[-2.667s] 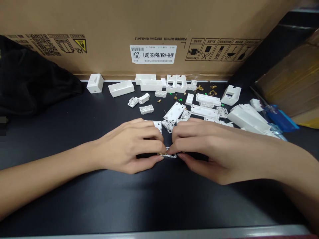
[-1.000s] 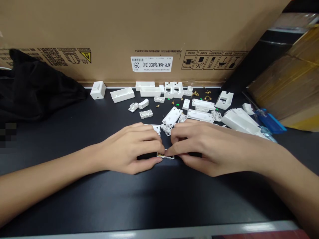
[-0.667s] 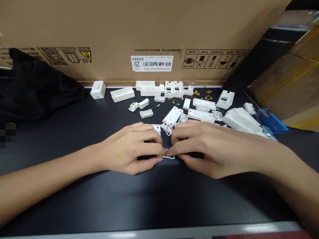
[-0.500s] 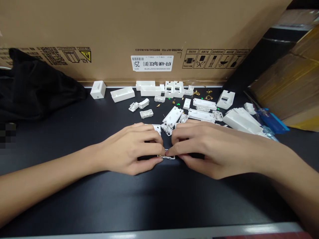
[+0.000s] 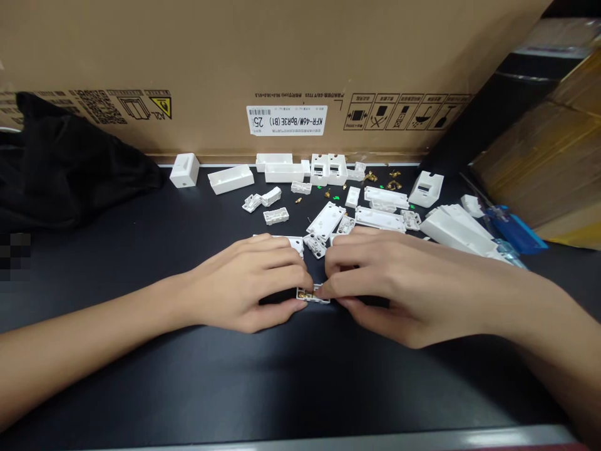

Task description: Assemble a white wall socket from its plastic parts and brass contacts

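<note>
View levelled — carton [image 5: 188, 62] behind black bench [image 5: 141, 382], white parts [image 5: 325, 220].

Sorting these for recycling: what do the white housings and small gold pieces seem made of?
The white housings look like moulded plastic: opaque, satin, thin-walled, crisp-edged. The small gold pieces look like metal, perhaps brass, from their bright glints; plating can't be ruled out.

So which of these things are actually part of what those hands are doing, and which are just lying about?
Being worked on:
left hand, right hand, small white plastic part with brass inside, pinched between them

Lying about:
loose white plastic housing pieces, brass fittings, blue-handled screwdriver, black cloth, cardboard carton
</note>
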`<state>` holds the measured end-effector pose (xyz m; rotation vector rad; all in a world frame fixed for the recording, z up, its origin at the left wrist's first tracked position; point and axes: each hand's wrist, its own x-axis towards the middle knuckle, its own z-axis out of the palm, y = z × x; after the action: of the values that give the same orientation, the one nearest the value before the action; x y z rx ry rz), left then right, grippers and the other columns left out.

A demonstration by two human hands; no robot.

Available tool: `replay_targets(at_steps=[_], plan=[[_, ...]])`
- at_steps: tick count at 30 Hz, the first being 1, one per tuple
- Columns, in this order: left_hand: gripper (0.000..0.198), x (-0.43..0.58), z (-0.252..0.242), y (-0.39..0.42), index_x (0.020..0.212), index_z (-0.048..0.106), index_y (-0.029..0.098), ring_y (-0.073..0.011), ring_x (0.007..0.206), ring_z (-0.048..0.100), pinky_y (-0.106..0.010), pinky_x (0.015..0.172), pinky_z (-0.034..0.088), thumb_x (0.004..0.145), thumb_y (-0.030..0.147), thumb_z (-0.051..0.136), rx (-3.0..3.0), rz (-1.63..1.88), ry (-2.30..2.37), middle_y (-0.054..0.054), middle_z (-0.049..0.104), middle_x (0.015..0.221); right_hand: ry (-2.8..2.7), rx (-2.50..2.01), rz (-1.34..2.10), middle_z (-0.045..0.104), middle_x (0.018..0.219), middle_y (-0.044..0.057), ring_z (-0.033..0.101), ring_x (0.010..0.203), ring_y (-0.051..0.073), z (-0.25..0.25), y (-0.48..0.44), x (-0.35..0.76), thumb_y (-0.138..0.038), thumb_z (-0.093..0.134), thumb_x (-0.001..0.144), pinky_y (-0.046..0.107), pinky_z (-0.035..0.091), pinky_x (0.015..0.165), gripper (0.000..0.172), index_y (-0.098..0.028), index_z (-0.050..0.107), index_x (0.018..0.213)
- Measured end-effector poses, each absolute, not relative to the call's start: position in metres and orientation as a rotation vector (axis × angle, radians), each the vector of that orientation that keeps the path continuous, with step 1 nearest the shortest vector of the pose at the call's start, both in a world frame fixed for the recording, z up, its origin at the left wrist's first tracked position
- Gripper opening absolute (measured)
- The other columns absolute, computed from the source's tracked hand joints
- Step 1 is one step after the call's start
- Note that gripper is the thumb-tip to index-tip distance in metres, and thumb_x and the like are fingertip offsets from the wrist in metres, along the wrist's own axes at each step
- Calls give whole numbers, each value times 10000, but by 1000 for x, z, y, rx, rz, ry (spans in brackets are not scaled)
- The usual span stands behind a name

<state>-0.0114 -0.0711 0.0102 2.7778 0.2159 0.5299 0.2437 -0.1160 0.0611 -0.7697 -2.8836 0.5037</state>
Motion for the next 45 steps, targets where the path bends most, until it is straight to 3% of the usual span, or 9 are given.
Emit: replay_targets(at_steps=[25, 33, 40, 45], plan=[[115, -11, 10, -70, 991, 686, 210, -185, 883, 602, -329, 821, 452, 1001, 242, 575, 2839, 537, 167, -45, 701, 993, -2862, -723, 470, 571, 800, 16, 493, 756, 159, 59, -116, 240, -50, 535, 907, 314, 390, 732, 187, -171, 646, 819], [124, -9, 13, -71, 1000, 673, 214, -178, 903, 617, -323, 848, 457, 1007, 219, 549, 2817, 531, 158, -51, 690, 1008, -2838, -729, 527, 657, 860, 45, 585, 871, 197, 54, -117, 238, -88, 542, 947, 343, 448, 837, 193, -162, 715, 991], [140, -9, 13, -71, 1006, 663, 214, -174, 888, 629, -303, 834, 475, 1020, 234, 525, 2831, 540, 145, -52, 679, 983, -2815, -738, 495, 683, 882, 52, 603, 872, 191, 51, -116, 238, -138, 533, 1003, 326, 454, 812, 205, -169, 734, 1030], [138, -10, 13, -72, 1029, 664, 202, -175, 897, 635, -305, 833, 470, 1033, 227, 528, 2844, 568, 127, -52, 705, 1002, -2835, -728, 429, 674, 854, 48, 586, 829, 181, 50, -117, 235, -135, 516, 1015, 329, 452, 811, 219, -148, 723, 947]])
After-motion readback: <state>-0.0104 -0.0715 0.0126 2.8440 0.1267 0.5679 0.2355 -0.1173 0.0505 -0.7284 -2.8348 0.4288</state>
